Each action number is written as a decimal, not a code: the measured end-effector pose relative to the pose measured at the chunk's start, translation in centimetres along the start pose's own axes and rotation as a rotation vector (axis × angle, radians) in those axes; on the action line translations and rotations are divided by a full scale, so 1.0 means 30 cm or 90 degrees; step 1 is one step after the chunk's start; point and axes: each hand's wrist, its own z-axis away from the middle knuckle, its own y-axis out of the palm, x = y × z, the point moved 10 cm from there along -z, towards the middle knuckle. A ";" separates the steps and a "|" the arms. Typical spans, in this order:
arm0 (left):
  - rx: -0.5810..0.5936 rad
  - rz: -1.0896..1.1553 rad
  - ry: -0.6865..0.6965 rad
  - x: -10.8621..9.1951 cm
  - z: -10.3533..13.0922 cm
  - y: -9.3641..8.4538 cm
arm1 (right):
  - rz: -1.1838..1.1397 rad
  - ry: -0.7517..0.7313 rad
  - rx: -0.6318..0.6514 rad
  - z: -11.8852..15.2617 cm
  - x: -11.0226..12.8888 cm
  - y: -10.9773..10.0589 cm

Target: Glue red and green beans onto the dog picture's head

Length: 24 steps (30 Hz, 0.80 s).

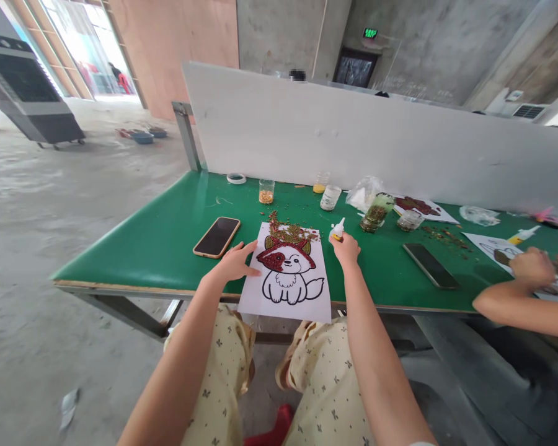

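Note:
A white sheet with an outlined dog drawing lies in front of me, its near edge reaching past the table edge. Red and green grains cover parts of the dog's head and ears. Loose mixed grains are heaped along the sheet's far edge. My left hand rests at the sheet's left edge, fingers apart, holding nothing. Just right of the sheet, my right hand is closed around a small glue bottle with its white nozzle pointing up.
On the green table are a phone, a second phone, a cup of orange grains, a clear cup and a tipped jar of green grains. A co-worker's hand is at right. A white partition stands behind.

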 end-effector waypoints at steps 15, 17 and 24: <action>-0.128 0.003 -0.038 0.014 0.057 -0.004 | 0.017 0.012 0.014 -0.006 -0.001 0.004; -0.157 0.002 -0.035 0.012 0.090 -0.003 | 0.021 0.012 0.017 -0.008 0.000 0.005; -0.364 0.021 -0.037 0.029 0.474 -0.023 | 0.028 0.004 0.030 -0.007 0.004 0.010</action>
